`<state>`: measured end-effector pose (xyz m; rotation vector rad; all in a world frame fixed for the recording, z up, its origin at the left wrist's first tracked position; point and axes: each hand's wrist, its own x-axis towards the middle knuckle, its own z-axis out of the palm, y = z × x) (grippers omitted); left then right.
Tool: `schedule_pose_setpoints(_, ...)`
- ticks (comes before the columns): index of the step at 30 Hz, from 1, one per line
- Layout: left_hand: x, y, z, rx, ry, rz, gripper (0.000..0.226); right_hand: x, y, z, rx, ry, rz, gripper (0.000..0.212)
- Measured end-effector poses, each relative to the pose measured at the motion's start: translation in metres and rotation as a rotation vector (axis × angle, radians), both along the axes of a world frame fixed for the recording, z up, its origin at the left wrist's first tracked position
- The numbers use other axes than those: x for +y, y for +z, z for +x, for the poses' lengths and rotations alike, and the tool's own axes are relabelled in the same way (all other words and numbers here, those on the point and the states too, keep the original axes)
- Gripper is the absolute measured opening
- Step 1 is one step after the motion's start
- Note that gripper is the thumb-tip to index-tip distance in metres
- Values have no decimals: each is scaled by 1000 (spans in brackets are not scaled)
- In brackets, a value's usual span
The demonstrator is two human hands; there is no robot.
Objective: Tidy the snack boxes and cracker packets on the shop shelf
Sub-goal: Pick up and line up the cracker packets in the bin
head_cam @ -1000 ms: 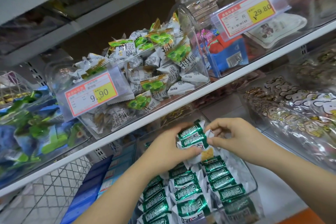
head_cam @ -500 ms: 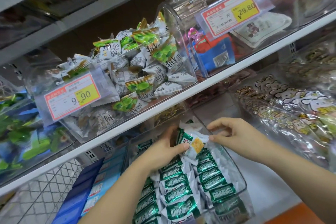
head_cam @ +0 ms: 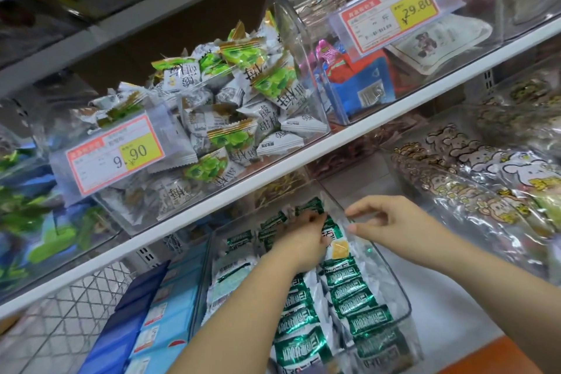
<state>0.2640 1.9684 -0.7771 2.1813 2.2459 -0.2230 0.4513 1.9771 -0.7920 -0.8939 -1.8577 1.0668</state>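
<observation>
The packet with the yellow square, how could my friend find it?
Under the white shelf edge sits a clear bin of green-banded packets. At its far end, between the left hand and right hand, lies one packet. Only it shows a yellow cracker picture.

Left hand [head_cam: 299, 240] fingertips unseen among green packets [head_cam: 349, 291].

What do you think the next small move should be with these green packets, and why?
Probably tuck the loose packet onto the back of the right-hand row. It lies face up, showing its cracker picture, at the left hand, while the others overlap in the clear bin. The right hand is at the bin's wall.
</observation>
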Motion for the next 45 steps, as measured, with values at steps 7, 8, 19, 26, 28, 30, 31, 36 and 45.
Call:
schedule_pose_setpoints(7, -10, 16, -4, -120, 48, 46, 59, -1, 3, 1, -19, 11, 11, 12)
schedule_pose_setpoints(8, -18, 22, -7, -176, 45, 77, 58, -2, 3, 1, -25, 12, 13, 12)
schedule_pose_setpoints(19, -119, 53, -90, -248, 191, 54, 50, -14, 8, -4, -127, -31, 61, 15)
schedule_pose_setpoints(26, -124, 60, -91, -290, 118, -99, 73, -18, 9, -5, -178, -41, 102, 17)
schedule_pose_setpoints(28, -128, 58, -91, -229, 161, -104, 80, -18, 10, -5, -199, -40, 109, 18)
schedule_pose_setpoints(30, -133, 55, -90, -152, 163, -65, 87, -19, 12, -5, -230, -44, 113, 19)
schedule_pose_setpoints(31, -136, 54, -88, -119, 141, -11, 83, -20, 14, -6, -236, -58, 135, 19)
schedule_pose_setpoints(36, -144, 65, -58, -409, -8, 341, 46, -34, 34, -15, -143, -106, 324, 20)
schedule_pose_setpoints(45, -137, 66, -10, -1126, -74, 258, 44, -54, 48, -18, 191, 526, -213, 40)
